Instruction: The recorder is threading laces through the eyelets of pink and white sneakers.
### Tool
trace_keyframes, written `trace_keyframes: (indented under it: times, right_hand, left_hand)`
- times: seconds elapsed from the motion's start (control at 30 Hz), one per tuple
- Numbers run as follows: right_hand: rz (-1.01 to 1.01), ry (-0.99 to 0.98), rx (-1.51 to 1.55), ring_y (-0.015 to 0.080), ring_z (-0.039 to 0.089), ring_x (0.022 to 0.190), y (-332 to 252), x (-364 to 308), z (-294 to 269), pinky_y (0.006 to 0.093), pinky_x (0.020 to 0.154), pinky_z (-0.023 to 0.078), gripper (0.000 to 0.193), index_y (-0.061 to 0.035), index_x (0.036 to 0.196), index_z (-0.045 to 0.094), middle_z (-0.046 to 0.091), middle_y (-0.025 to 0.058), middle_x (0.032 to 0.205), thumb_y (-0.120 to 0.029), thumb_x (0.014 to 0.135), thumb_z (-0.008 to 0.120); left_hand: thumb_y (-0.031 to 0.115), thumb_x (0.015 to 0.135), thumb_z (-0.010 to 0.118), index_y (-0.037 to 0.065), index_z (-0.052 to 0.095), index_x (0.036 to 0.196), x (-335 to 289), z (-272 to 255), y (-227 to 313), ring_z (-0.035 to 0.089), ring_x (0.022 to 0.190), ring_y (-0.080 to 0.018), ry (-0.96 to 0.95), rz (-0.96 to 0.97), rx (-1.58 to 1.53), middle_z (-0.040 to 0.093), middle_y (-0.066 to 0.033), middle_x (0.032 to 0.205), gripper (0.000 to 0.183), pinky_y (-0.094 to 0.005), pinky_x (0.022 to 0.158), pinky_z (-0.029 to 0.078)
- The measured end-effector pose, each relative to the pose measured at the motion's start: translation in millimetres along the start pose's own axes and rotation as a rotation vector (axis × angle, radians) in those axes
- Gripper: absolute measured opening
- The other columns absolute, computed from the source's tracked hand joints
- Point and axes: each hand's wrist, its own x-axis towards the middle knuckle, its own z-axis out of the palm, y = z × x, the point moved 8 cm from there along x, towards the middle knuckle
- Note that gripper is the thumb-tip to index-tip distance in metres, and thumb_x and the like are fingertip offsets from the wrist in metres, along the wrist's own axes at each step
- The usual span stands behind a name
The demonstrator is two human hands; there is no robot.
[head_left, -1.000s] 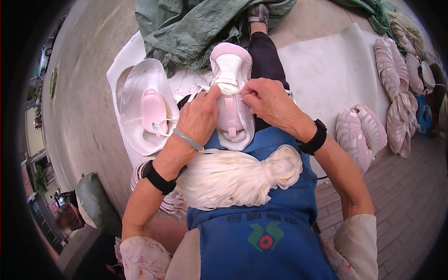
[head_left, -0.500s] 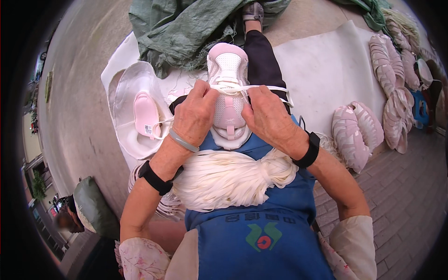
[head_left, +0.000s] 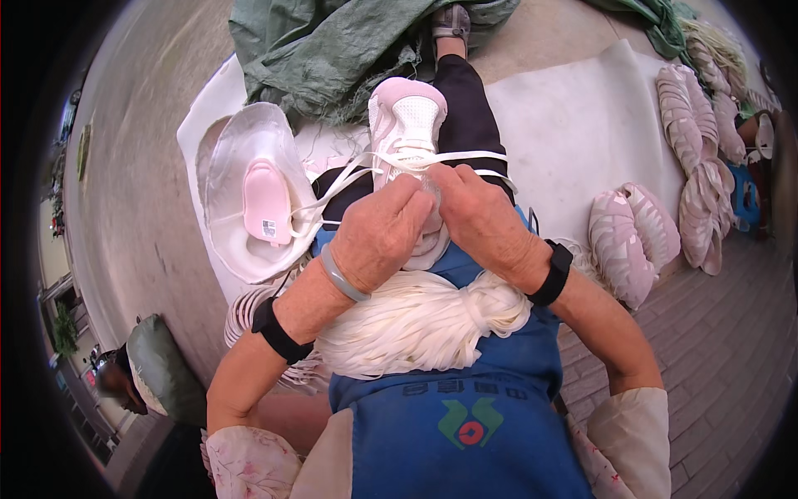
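A pink and white shoe upper (head_left: pixel 407 121) lies lengthwise over my lap, its toe pointing away. My left hand (head_left: pixel 382 229) and my right hand (head_left: pixel 482 216) meet over its near part, fingers closed. A pale, mesh-like bit of the upper shows between the fingertips; the rest of the tongue is mostly covered. White shoelaces (head_left: pixel 353 170) cross the upper's middle, trailing left and also right over the dark trouser leg (head_left: pixel 470 108). Below my wrists, a thick bundle of white laces (head_left: pixel 399 320) rests on my blue apron (head_left: pixel 465 399).
To the left, a white shaped piece (head_left: pixel 249 125) holds a pink insole-like part (head_left: pixel 268 200). Stacked pink-and-white uppers (head_left: pixel 632 241) sit at the right, with more rows (head_left: pixel 690 116) beyond. Green sacking (head_left: pixel 324 50) lies ahead on a white sheet (head_left: pixel 573 108).
Both hands have let the stretched lace go and come closer together, nearer to me, over the tongue. The laces now hang slack, several strands draping left.
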Motion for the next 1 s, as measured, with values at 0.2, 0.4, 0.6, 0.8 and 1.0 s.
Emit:
trace_keyframes:
  times: [0.2,0.4,0.6,0.8,1.0]
  right_hand:
    - [-0.099,0.016,-0.474,0.0231,0.058,0.076,-21,13,-6,0.0322,0.058,0.048,0.013,-0.0049,0.077,0.057,0.053,0.0099,0.082,-0.008,0.066,0.062]
    - [-0.299,0.029,-0.474,0.0233,0.052,0.071,-29,14,3,0.0317,0.061,0.042,0.011,-0.0054,0.074,0.054,0.048,0.009,0.079,-0.008,0.065,0.061]
    - [-0.104,0.016,0.086,0.028,0.05,0.069,-27,15,-13,0.0384,0.062,0.042,0.006,-0.0006,0.082,0.051,0.042,0.0127,0.077,-0.003,0.079,0.056]
    - [-0.139,-0.885,0.815,0.0224,0.05,0.073,-101,-27,-32,0.0317,0.065,0.042,0.004,-0.0053,0.085,0.06,0.046,0.0074,0.076,-0.009,0.084,0.062]
    - [-0.094,-0.413,0.323,0.0231,0.053,0.075,-66,4,-39,0.0311,0.069,0.044,0.006,-0.0029,0.09,0.061,0.053,0.0078,0.079,-0.006,0.085,0.061]
  left_hand:
    - [-0.002,0.076,0.063,0.002,0.05,0.088,-42,9,8,0.057,0.069,-0.0278,-0.191,-0.233,-0.182,0.054,-0.0121,0.083,0.018,-0.0346,0.058,0.047]
    - [-0.002,0.08,0.061,0.003,0.05,0.092,-53,-2,6,0.057,0.073,-0.0296,-0.131,-0.392,-0.543,0.054,-0.0123,0.082,0.017,-0.0351,0.063,0.047]
    - [-0.002,0.081,0.06,0.002,0.053,0.097,-66,1,-1,0.059,0.076,-0.0308,-0.011,-0.405,-0.57,0.057,-0.0135,0.086,0.018,-0.0355,0.067,0.047]
    - [-0.003,0.081,0.059,0.002,0.055,0.096,-70,2,-11,0.059,0.078,-0.0329,-0.061,-0.407,-0.67,0.058,-0.0146,0.085,0.016,-0.0365,0.068,0.048]
    - [-0.002,0.081,0.059,0.001,0.055,0.097,-71,12,-14,0.06,0.081,-0.0341,-0.062,-0.402,-0.659,0.06,-0.0161,0.087,0.017,-0.0375,0.069,0.049]
